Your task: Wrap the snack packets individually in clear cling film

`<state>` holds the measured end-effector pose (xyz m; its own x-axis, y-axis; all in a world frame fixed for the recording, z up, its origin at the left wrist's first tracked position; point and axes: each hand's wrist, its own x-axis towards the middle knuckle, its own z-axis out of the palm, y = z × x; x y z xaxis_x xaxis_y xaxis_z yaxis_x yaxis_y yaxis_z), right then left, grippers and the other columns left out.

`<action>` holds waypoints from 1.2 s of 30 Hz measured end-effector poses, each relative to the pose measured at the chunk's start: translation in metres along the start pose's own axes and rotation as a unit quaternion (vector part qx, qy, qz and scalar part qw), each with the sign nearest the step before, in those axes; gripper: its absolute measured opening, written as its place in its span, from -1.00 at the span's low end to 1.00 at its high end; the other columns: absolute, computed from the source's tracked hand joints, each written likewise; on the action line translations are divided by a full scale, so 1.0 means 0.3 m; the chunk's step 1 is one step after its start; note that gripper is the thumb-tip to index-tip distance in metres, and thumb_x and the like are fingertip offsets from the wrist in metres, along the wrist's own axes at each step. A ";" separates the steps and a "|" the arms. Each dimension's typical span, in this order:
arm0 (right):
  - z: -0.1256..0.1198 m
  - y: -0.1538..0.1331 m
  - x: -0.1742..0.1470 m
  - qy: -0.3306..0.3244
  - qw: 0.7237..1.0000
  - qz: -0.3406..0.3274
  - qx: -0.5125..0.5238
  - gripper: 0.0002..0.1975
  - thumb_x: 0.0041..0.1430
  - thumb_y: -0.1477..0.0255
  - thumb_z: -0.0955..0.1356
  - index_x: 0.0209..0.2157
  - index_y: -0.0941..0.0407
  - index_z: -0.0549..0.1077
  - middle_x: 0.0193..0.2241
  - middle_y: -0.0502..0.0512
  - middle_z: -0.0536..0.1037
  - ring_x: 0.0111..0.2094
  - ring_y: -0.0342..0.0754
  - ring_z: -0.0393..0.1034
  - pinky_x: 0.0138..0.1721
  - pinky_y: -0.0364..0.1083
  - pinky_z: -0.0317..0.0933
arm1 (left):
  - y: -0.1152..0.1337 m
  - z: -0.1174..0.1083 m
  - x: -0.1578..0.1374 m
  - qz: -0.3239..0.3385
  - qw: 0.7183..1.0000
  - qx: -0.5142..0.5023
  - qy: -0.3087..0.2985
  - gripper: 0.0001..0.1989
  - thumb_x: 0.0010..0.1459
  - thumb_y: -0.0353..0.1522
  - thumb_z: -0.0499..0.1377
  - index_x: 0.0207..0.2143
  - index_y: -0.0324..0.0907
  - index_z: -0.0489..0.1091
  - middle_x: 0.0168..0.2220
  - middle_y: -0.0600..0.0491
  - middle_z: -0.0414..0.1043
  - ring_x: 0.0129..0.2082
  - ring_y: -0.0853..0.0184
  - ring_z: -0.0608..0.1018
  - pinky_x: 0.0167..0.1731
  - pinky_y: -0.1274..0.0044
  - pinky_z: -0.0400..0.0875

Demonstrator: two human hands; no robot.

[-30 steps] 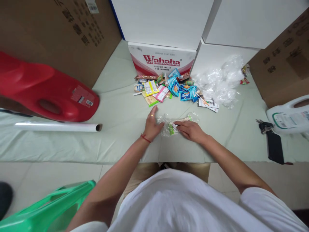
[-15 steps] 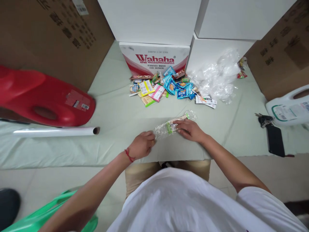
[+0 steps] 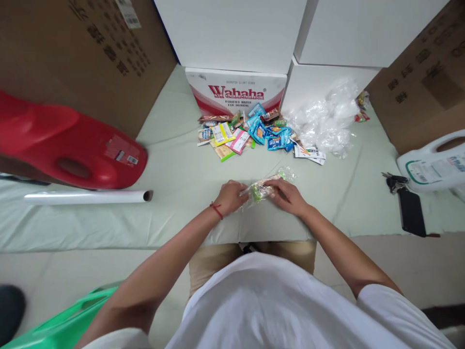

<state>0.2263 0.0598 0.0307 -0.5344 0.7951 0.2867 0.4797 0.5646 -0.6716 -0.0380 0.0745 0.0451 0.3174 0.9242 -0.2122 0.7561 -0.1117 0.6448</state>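
A snack packet (image 3: 257, 192) with green ends lies inside a clear plastic bag (image 3: 289, 173) near the front of the table. My left hand (image 3: 230, 198), with a red cord at the wrist, pinches the bag's left end. From the right, my right hand (image 3: 288, 198) bends its fingers over the packet and grips it, hiding part of its print. Behind both hands is a pile of small wrapped snacks, among them blue packets (image 3: 259, 132), a yellow-edged packet (image 3: 223, 134) and a pink packet (image 3: 240, 140).
Crumpled clear bags (image 3: 323, 121) lie right of the pile, before a Wahaha carton (image 3: 238, 89) and white boxes. A red jug (image 3: 72, 150) and a white roll (image 3: 87, 197) are at left. Keys, a black phone (image 3: 411, 212) and a white jug (image 3: 436, 162) are at right.
My left hand has slid right and slightly away from me along the bag, bunching its left end close to the packet. My right hand has stayed nearly in place.
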 end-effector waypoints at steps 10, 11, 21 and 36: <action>0.042 -0.044 -0.013 -0.021 0.970 0.041 -0.239 -0.63 0.46 0.33 0.30 0.21 -0.11 0.53 0.25 0.10 0.53 0.25 0.27 0.28 0.31 0.36 0.07 | -0.018 -0.057 -0.143 -0.181 0.919 -0.347 0.042 -0.75 -0.08 -0.23 0.29 -0.46 -0.09 0.26 -0.63 0.22 0.31 -0.63 0.40 0.39 -0.58 0.58 0.19; 0.049 -0.048 -0.014 -0.014 0.969 0.033 -0.245 -0.63 0.45 0.35 0.31 0.21 -0.13 0.53 0.24 0.08 0.54 0.31 0.26 0.23 0.37 0.38 -0.02 | -0.006 -0.056 -0.136 -0.200 0.896 -0.392 0.056 -0.72 -0.11 -0.25 0.32 -0.45 -0.09 0.25 -0.64 0.23 0.30 -0.64 0.40 0.40 -0.61 0.59 0.16; 0.078 -0.043 -0.021 0.001 0.979 0.044 -0.198 -0.65 0.44 0.36 0.32 0.17 -0.10 0.56 0.24 0.14 0.53 0.27 0.22 0.30 0.36 0.38 0.03 | 0.203 0.148 -0.053 -0.054 0.987 -0.056 0.144 -0.78 0.30 -0.36 0.10 -0.22 -0.21 0.55 -0.23 -0.12 0.59 -0.16 0.15 0.61 -0.07 0.32 0.50; -0.032 0.138 -0.014 0.231 0.906 0.350 -0.050 -0.38 0.41 -0.03 0.16 0.12 0.13 0.53 -0.12 0.27 0.66 0.06 0.21 0.39 0.18 0.19 0.22 | 0.069 0.289 -0.069 0.179 0.947 0.211 0.166 -0.43 0.44 -0.33 -0.02 0.45 -0.21 0.18 0.47 -0.13 0.21 0.49 0.16 0.23 0.48 0.18 0.03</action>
<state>0.2551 0.0818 0.0082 0.2629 0.9610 0.0862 0.6622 -0.1148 -0.7405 0.0208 0.0216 -0.0007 0.4526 0.8554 0.2520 0.8172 -0.5109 0.2667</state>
